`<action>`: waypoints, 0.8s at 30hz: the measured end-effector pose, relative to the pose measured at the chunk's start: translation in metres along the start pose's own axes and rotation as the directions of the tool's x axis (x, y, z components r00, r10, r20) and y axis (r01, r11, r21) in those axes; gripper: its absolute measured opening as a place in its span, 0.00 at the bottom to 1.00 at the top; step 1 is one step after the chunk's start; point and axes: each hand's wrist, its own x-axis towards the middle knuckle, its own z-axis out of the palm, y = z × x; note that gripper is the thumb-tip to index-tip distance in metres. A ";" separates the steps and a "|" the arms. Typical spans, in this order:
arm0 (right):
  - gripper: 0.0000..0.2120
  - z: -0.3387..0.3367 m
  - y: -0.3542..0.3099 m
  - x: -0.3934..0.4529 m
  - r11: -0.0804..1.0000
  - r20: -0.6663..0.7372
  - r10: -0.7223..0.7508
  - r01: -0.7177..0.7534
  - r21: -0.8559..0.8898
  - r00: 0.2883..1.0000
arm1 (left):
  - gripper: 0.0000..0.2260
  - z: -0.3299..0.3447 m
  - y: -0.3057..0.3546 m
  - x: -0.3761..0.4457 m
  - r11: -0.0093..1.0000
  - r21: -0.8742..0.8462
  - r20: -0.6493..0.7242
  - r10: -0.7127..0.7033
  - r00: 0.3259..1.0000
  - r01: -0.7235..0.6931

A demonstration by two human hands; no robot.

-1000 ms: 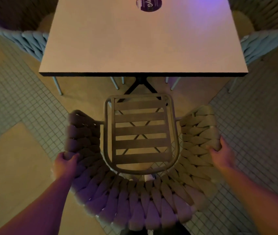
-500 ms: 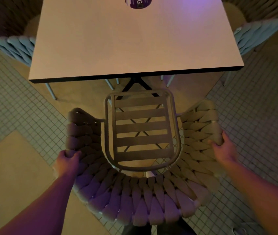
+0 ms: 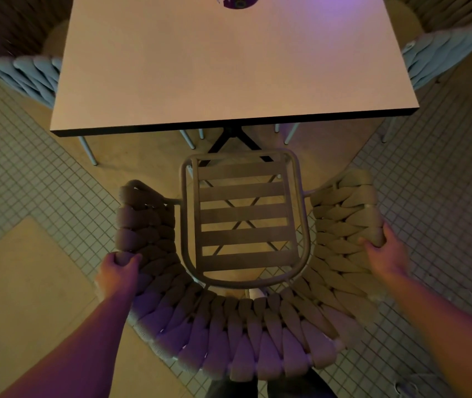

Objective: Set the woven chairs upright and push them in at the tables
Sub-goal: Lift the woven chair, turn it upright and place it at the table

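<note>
A woven chair (image 3: 243, 334) stands upright right below me, its curved braided back nearest me and its slatted seat (image 3: 243, 214) facing the table (image 3: 223, 67). The seat's front edge sits just short of the table's near edge. My left hand (image 3: 118, 271) grips the left side of the woven back. My right hand (image 3: 384, 254) grips the right side. Both forearms reach down from the bottom corners.
Two blue-grey woven chairs stand at the table's sides, one at the left (image 3: 28, 76), one at the right (image 3: 444, 56). A dark round sticker (image 3: 236, 1) lies at the table's far edge. The table's black cross base (image 3: 232, 139) shows under its edge. The floor is small tiles and tan slabs.
The chair and my hands have shifted slightly toward the table, whose near edge now lies closer to the seat front. My grip on both sides is unchanged.
</note>
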 end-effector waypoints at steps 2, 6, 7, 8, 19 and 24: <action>0.32 -0.001 0.002 0.000 1.000 0.007 0.001 -0.001 -0.010 1.000 | 0.13 0.000 0.000 -0.003 1.000 0.002 0.004 0.005 1.000 -0.005; 0.32 -0.001 0.004 0.001 1.000 0.007 -0.004 0.004 -0.025 1.000 | 0.14 0.000 0.000 0.000 0.999 0.035 0.003 0.021 1.000 -0.021; 0.32 0.000 0.003 0.001 0.999 0.004 -0.010 0.010 -0.031 1.000 | 0.15 0.000 0.000 0.000 0.999 0.042 0.005 0.023 1.000 -0.023; 0.32 0.000 0.003 0.001 0.999 -0.002 -0.012 0.012 -0.040 1.000 | 0.16 0.000 0.000 0.001 0.999 0.048 0.008 0.025 1.000 -0.025; 0.33 0.001 0.008 0.006 0.998 0.006 -0.018 0.019 -0.054 1.000 | 0.15 -0.003 0.000 -0.003 0.998 0.050 0.032 0.034 0.999 -0.035; 0.33 0.002 0.009 0.007 0.998 -0.003 -0.018 0.018 -0.060 1.000 | 0.15 -0.005 0.001 -0.003 0.998 0.042 0.046 0.034 0.998 -0.036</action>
